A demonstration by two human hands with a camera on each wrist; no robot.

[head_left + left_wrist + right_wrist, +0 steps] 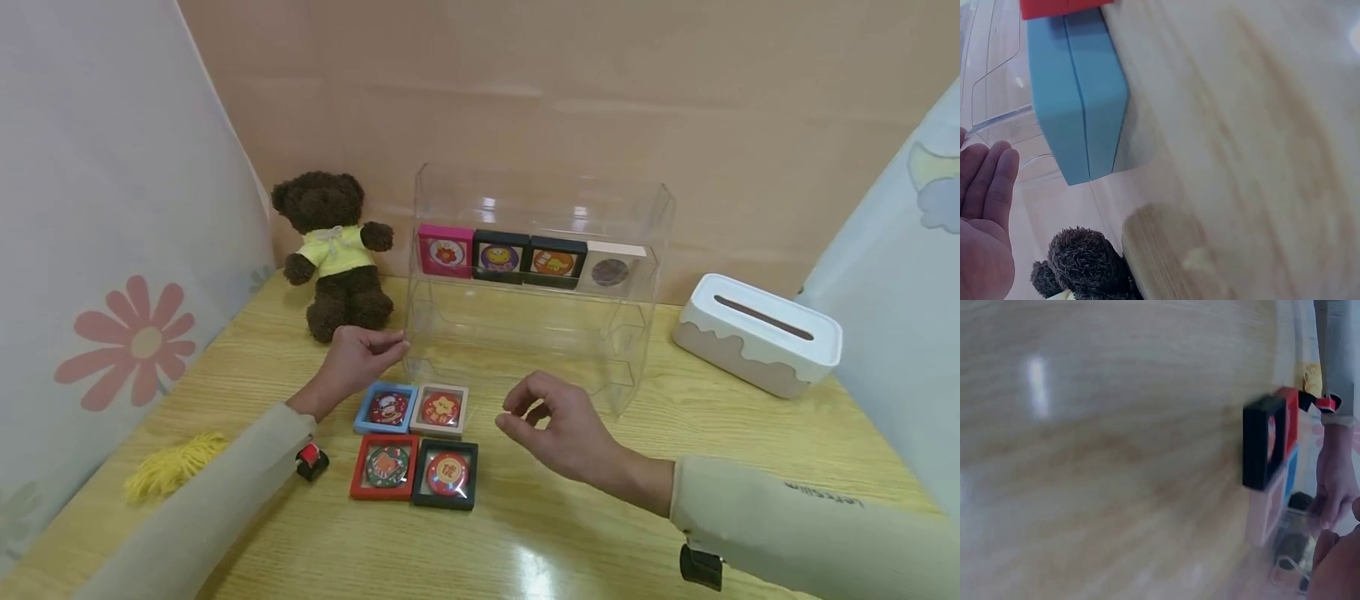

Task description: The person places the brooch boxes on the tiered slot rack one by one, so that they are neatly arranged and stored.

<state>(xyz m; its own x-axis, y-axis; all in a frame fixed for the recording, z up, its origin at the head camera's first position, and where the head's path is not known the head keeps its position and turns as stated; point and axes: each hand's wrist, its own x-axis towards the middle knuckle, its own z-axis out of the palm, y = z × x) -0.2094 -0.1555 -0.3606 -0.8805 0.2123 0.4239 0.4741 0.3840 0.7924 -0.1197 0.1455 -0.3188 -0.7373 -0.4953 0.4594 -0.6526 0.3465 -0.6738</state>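
Note:
A clear plastic display rack stands at the back of the table. Thumb and fingertips of my left hand pinch its left side edge; in the left wrist view the hand's fingers reach to the clear plastic. My right hand hovers in front of the rack, fingers loosely bent, holding nothing. One tier of the rack bears a pink frame, two black frames and a cream frame in a row. On the table lie a blue frame, a beige frame, a red frame and a dark frame, each with a round badge.
A brown teddy bear in a yellow top sits left of the rack. At the right stands a white tissue box. Yellow yarn strands lie near the left sleeve. Patterned curtains hang on both sides.

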